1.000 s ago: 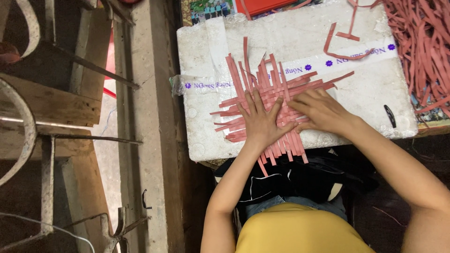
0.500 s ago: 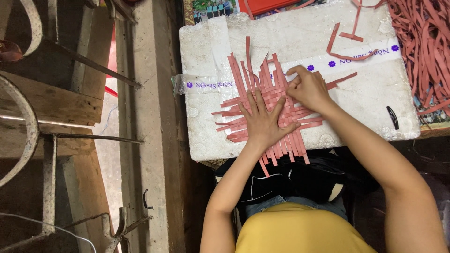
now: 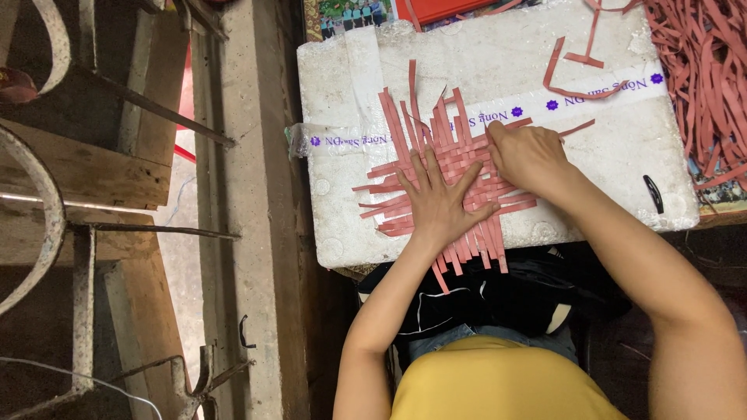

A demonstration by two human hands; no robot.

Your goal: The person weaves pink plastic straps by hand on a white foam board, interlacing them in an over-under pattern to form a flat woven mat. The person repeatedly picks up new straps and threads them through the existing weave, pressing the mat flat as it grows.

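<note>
1. Weaving sits at the middle of the white foam box lid point(image 3: 622, 155): a woven mat of pink strips point(image 3: 451, 167) with loose ends sticking out toward 12, 9 and 6 o'clock.
2. The left hand point(image 3: 440, 204) lies flat on the mat's lower half, fingers spread and released, pressing the strips down rather than gripping anything.
3. The right hand point(image 3: 529, 155) rests on the mat's 3 o'clock edge, fingers curled down at its upper right part; whether they pinch a single strip cannot be told from this view.
4. A second ago the right hand lay lower, over the right side of the mat; half a second ago it had shifted up toward 1 o'clock, and now it is bunched there against the weave. The left hand has stayed planted throughout. My reading: one hand anchors the mat while the other tightens or tucks a strip along that edge.
5. A band of printed tape point(image 3: 599, 93) runs across the lid under the mat.
6. At 1 o'clock lie curled loose strips point(image 3: 572, 66); at 2 o'clock, off the lid, a heap of spare pink strips point(image 3: 704, 70).
7. A small black object point(image 3: 652, 193) lies at 3 o'clock near the lid's edge.
</note>
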